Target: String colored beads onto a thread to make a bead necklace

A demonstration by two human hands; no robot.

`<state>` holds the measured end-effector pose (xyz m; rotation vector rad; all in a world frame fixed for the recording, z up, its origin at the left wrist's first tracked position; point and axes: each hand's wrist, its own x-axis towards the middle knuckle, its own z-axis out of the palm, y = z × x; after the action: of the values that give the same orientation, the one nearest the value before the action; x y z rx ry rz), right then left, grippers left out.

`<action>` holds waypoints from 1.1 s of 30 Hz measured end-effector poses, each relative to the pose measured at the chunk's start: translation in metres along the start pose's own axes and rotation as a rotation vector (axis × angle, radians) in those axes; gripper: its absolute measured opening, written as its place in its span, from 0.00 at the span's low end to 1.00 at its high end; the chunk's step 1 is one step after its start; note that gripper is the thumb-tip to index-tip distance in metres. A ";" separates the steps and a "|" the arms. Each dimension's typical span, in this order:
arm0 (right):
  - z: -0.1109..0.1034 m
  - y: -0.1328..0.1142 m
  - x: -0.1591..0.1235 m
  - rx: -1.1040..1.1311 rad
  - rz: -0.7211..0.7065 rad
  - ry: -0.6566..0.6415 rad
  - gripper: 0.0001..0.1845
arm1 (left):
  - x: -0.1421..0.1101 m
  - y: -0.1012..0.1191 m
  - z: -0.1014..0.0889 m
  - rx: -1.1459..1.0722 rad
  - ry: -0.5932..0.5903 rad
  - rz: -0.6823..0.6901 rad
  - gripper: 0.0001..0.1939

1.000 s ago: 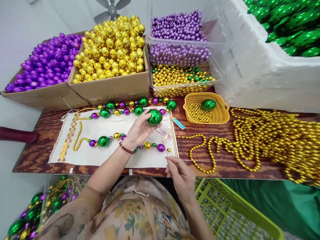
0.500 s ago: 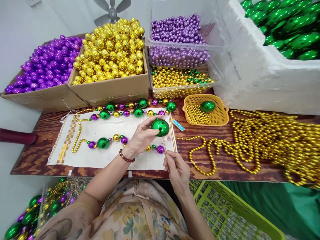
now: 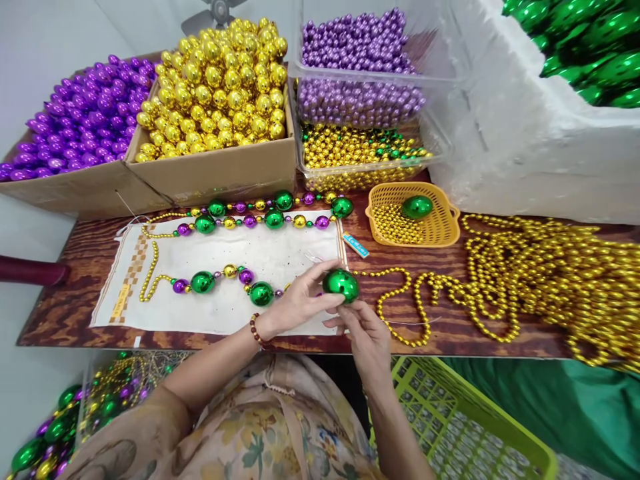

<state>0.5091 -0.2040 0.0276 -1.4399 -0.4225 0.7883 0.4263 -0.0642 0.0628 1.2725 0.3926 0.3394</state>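
My left hand [image 3: 300, 303] is closed on a large shiny green ball [image 3: 341, 285], held just above the right edge of a white cloth [image 3: 220, 313]. My right hand [image 3: 363, 333] sits directly under the ball, its fingers pinched at the ball's underside; the needle and thread it pinched earlier are hidden there. A half-strung strand of green, purple and gold beads [image 3: 220, 280] lies on the cloth to the left of my hands. A finished strand [image 3: 260, 217] lies along the cloth's far edge.
Cardboard boxes of purple balls [image 3: 80, 120] and gold balls [image 3: 215, 80] stand at the back. Clear tubs hold small purple beads [image 3: 357, 73] and gold beads [image 3: 360, 157]. A yellow basket [image 3: 443, 230] holds one green ball. Gold bead chains [image 3: 540, 280] pile at right. A green crate [image 3: 465, 420] sits below.
My left hand brought the green ball down and to the right, towards me. My right hand closed in beneath the ball, and the needle is no longer visible.
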 end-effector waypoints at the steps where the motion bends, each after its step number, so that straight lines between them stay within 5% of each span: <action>1: -0.002 0.003 0.000 0.042 0.036 0.024 0.13 | 0.000 -0.002 -0.002 0.071 -0.034 -0.022 0.31; 4: -0.008 0.010 0.003 0.156 0.112 0.084 0.13 | 0.010 -0.002 -0.022 0.278 -0.059 -0.063 0.25; 9: -0.017 0.019 0.010 0.258 0.187 0.138 0.13 | 0.048 0.017 -0.074 0.843 0.170 0.042 0.12; 12: -0.021 0.020 0.014 0.274 0.198 0.152 0.13 | 0.070 0.031 -0.087 1.085 0.188 0.075 0.09; 21: -0.029 0.023 0.016 0.344 0.103 0.176 0.10 | 0.119 0.026 -0.077 1.432 0.103 0.085 0.13; 26: -0.039 0.029 0.016 0.351 0.057 0.174 0.09 | 0.121 0.018 -0.067 1.356 -0.011 0.041 0.12; 33: -0.043 0.045 0.012 0.113 0.008 0.130 0.14 | 0.166 0.055 -0.059 1.238 0.250 0.528 0.08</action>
<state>0.5370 -0.2290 -0.0235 -1.3784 -0.2690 0.7094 0.5440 0.0762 0.0855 2.5752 0.4913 0.7641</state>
